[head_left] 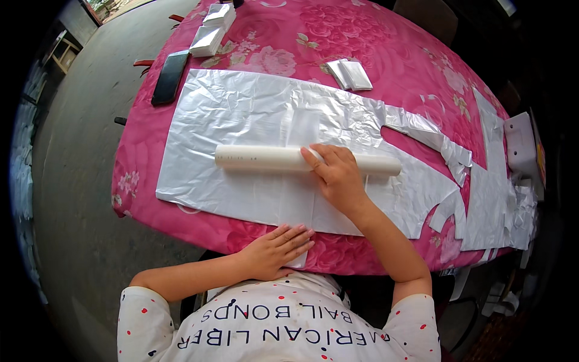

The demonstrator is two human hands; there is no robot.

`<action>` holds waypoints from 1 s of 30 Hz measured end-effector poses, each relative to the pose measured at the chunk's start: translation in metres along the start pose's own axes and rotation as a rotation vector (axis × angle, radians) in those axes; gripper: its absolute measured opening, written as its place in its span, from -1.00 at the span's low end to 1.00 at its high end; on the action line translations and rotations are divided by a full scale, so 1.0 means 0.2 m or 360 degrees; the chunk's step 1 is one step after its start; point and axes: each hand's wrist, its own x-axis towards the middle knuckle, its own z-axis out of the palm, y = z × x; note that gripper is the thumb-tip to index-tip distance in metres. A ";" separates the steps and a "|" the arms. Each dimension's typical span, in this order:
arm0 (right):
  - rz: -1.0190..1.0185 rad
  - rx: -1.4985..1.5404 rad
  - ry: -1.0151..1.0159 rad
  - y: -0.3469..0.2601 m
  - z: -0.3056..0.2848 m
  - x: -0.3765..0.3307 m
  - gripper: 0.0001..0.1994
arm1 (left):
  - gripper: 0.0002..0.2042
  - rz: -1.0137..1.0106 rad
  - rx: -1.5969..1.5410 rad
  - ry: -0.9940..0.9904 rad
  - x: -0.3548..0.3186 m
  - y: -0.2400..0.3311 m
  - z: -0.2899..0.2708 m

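Observation:
A silvery-white plastic bag (235,102) with cut-out handles lies spread flat, its handles toward the right. Across its middle rests a white plastic pipe (259,158), roughly level from left to right. My right hand (339,178) is closed over the pipe right of its centre, thumb on the near side. At the near table edge my left hand (272,252) lies flat with fingers stretched out to the right. A small white piece (298,260) shows partly from beneath its fingers; the rest is hidden. A paler strip of plastic (303,127) runs behind the pipe.
The table has a pink floral cloth (338,27). A dark phone (170,77) and stacked white folded packets (208,39) sit at the far left. Folded silvery packets (351,75) lie beyond the bag. More plastic bags (487,208) and a white container (522,145) occupy the right edge.

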 end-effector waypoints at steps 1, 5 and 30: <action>0.0005 -0.0028 0.0027 0.05 0.01 0.06 -0.53 | -0.26 0.0039 0.0042 -0.0071 0.00 -0.01 -0.01; 0.0063 -0.0026 0.0160 0.20 0.06 0.22 -0.54 | -0.37 0.0277 -0.0040 0.0009 -0.02 -0.06 -0.04; -0.0080 0.0379 -0.0174 -0.21 0.02 -0.29 -0.63 | -0.43 -0.0194 -0.0062 0.0513 -0.01 -0.18 -0.16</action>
